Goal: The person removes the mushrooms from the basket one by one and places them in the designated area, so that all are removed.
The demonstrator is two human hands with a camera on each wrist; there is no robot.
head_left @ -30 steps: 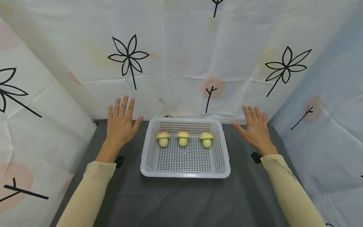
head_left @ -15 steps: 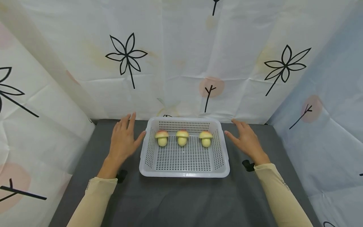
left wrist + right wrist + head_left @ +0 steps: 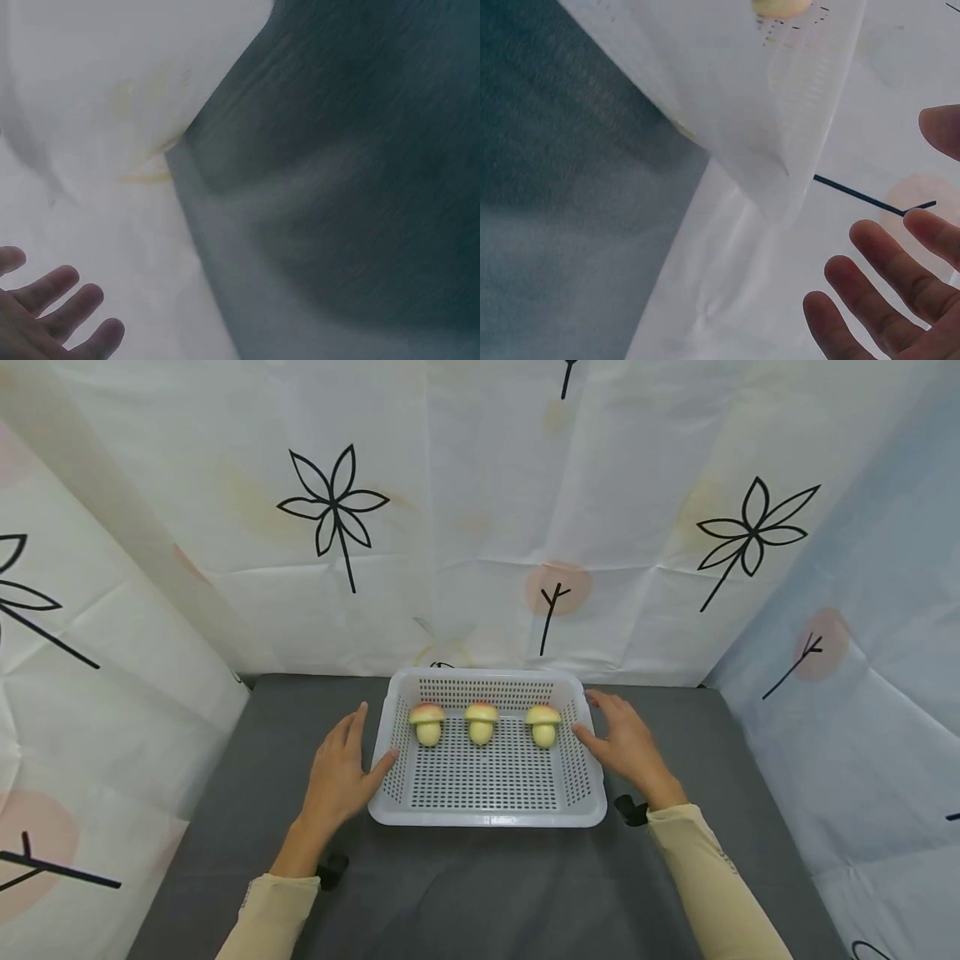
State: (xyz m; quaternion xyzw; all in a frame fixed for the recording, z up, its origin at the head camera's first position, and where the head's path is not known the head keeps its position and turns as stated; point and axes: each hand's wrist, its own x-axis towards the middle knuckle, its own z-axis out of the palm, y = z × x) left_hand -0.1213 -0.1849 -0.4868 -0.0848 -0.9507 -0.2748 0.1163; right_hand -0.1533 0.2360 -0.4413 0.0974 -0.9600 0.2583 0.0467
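Basket (image 3: 487,819) sits between left hand (image 3: 337,781) and right hand (image 3: 630,743), fingers loosely extended, gripping nothing! Three mushrooms (image 3: 481,725) lie inside it, unheld; handling looks barely begun, grasping yet undone.

Three yellow mushrooms (image 3: 482,713) abreast in a white perforated basket (image 3: 487,819)

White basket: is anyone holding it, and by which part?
Nothing is held: the left hand and right hand are at either side of the white basket, fingers extended, not curled round it. Whether either touches it is unclear.
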